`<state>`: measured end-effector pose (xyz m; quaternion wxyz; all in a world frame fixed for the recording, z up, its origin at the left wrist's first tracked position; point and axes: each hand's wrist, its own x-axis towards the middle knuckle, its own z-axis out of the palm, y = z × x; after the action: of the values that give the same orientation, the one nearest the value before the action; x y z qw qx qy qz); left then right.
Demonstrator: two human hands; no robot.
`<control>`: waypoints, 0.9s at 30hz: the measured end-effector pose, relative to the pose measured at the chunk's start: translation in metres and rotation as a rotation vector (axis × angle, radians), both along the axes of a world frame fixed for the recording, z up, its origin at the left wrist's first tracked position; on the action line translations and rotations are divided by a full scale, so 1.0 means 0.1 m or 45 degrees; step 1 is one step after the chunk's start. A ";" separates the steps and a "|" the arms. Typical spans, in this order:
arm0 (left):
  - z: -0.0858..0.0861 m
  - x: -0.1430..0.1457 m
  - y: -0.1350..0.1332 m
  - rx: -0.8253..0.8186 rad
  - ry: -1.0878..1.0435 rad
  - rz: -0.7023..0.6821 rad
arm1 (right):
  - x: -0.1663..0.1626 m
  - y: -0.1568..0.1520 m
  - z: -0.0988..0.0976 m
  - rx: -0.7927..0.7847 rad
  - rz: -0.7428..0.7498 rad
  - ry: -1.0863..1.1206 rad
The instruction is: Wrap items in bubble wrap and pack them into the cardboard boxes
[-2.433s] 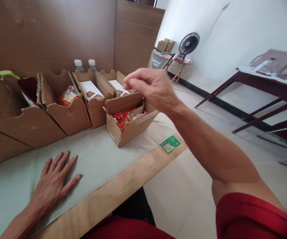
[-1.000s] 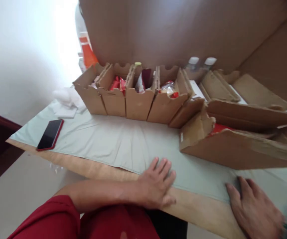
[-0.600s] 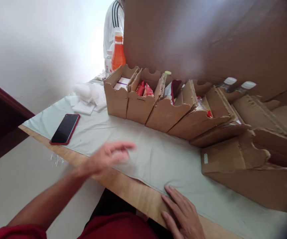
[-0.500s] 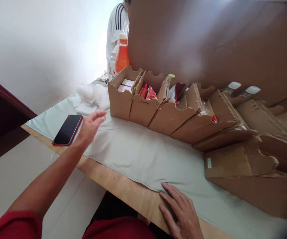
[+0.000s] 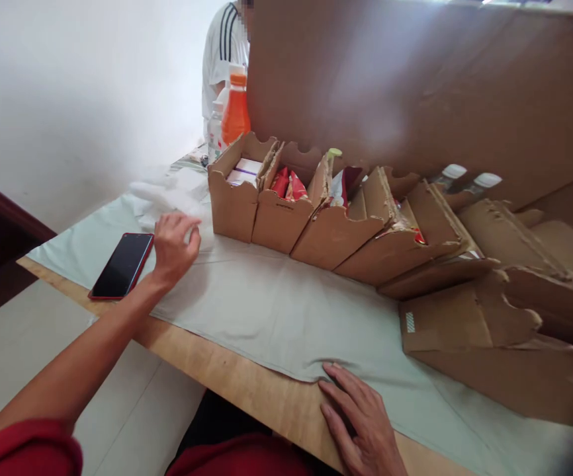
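Observation:
My left hand [image 5: 175, 246] hovers over the cloth at the near edge of some crumpled white plastic [image 5: 170, 195]. Its fingers curl loosely, thumb apart from the index finger, and nothing shows between them. The far fingertips are partly hidden, so I cannot tell whether they touch the plastic. Just left of that wrist lies a black-screened phone [image 5: 124, 266] in a red case. My right hand [image 5: 360, 420] rests palm down on the table's front edge, fingers spread, the tips on the hem of the pale cloth [image 5: 266, 311].
Cardboard bins [image 5: 286, 221] line the back, holding red packets [image 5: 289, 184] and white boxes [image 5: 245, 170]. Behind them stand an orange bottle [image 5: 237, 112] and a tall cardboard panel [image 5: 415, 86]. A person in a white shirt [image 5: 220, 49] is beyond. Another bin [image 5: 445, 324] sits at right.
My left hand has turned and its fingers have curled in, closer to the white plastic. My right hand stays put. The whole view has shifted slightly.

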<state>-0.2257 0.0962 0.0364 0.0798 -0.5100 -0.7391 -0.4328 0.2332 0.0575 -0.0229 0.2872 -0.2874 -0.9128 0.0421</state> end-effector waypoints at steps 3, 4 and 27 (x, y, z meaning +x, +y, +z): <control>-0.05 0.53 -0.42 -0.069 0.287 -0.389 | -0.01 0.02 0.05 -0.174 -0.019 0.060; -0.06 0.72 -0.51 -0.103 0.366 -0.534 | -0.02 0.04 0.08 -0.277 -0.040 0.077; -0.41 1.74 -1.19 -0.230 0.515 -1.039 | 0.04 0.21 0.28 -1.216 -0.542 0.850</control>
<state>-0.0513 -0.0232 -0.0043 0.0007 -0.8382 -0.4822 -0.2547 0.2376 0.0787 0.0047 0.3991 -0.5311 -0.5767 0.4754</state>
